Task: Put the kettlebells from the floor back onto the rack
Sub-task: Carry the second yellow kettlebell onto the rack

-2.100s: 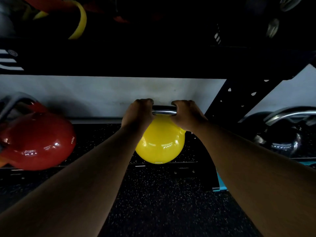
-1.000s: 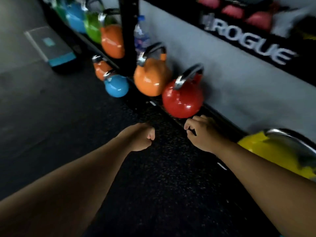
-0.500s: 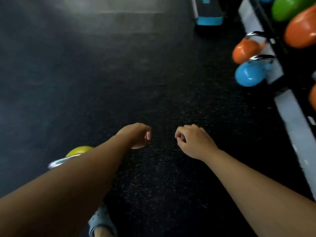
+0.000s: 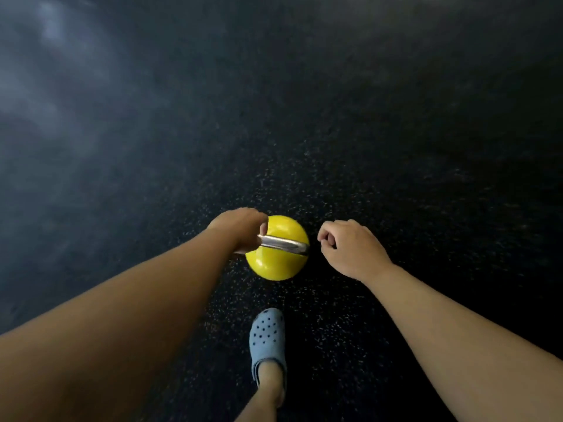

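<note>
Chrome handle (image 4: 281, 245) of the round yellow kettlebell (image 4: 275, 263) on the black speckled floor (image 4: 335, 132) runs left-right; your left hand (image 4: 239, 228) wraps its near end, your curled, empty right hand (image 4: 350, 248) waits just beside.

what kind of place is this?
Likely a gym floor: dark speckled rubber flooring and a yellow kettlebell with a steel handle, which the left hand is reaching for.

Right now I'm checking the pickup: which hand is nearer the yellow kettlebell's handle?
Left. The left hand is on the handle's left end; the right hand hovers curled just off its right end.
</note>
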{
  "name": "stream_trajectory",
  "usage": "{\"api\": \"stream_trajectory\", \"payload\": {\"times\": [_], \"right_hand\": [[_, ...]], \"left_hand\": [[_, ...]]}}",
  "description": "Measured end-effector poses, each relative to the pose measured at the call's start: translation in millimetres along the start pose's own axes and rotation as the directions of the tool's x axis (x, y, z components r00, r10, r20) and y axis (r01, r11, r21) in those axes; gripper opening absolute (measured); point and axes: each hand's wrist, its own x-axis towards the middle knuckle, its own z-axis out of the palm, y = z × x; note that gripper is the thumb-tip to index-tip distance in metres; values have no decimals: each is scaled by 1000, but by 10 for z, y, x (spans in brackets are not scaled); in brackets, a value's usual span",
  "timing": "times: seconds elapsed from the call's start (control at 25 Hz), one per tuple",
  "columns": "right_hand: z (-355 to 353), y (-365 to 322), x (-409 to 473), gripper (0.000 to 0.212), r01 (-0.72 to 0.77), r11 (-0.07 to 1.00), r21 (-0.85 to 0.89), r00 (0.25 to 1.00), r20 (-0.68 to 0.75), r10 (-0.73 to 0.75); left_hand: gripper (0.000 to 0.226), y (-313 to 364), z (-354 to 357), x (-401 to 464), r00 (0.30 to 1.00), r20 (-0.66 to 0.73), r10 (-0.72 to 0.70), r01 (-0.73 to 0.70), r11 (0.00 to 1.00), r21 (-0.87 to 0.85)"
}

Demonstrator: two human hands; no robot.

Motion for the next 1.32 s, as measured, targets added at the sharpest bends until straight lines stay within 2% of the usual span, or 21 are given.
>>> {"api": "stream_trajectory", "payload": {"times": [0.08, 0.16, 0.24, 0.32, 0.4, 0.52, 0.6, 0.68, 0.76, 0.88, 1.04, 1.32], "right_hand": [[334, -166, 322, 10, 13, 1000, -12, 999, 42, -12], [670, -221, 559, 18, 0, 1000, -29, 995, 97, 3], [996, -177, 738, 27, -41, 995, -91, 987, 149, 54], [1242, -54, 859, 28, -78, 986, -149, 976, 191, 106], [1420, 75, 980, 19, -124, 989, -84, 963, 229, 140], [1471, 199, 1086, 23, -143, 990, 2, 934, 332, 135], [1400, 173, 1006, 22, -138, 990, 3, 923, 364, 127], [1329, 156, 811, 18, -147, 988, 51, 936, 330, 122], [1181, 234, 500, 23, -180, 978, 107, 948, 286, 143], [906, 541, -54, 25, -318, 930, 184, 940, 188, 284], [607, 980, -1001, 28, -460, 848, 265, 887, 98, 451], [-270, 2079, -2874, 29, -571, 742, 352, 776, -66, 628]], "left_hand": [[17, -351, 198, 141, 999, -15, -38, 37, 999, -37], [30, -577, 458, 314, 998, -21, -61, 60, 997, -50], [46, -688, 723, 503, 999, -28, -45, 44, 999, -18], [51, -708, 926, 689, 999, -46, 14, -12, 1000, 24], [40, -697, 1064, 876, 997, -40, 71, -70, 997, 20], [11, -652, 1073, 1008, 993, -8, 114, -114, 988, -100], [5, -590, 1048, 977, 985, 24, 172, -170, 983, -65], [5, -472, 1012, 879, 979, 55, 198, -196, 980, -48], [4, -182, 902, 768, 967, 84, 241, -237, 970, -53], [13, 469, 709, 673, 935, 103, 340, -346, 937, 44], [14, 1525, 594, 467, 872, 145, 468, -486, 863, 136], [19, 3876, 465, -140, 752, 187, 632, -659, 717, 228]]}}
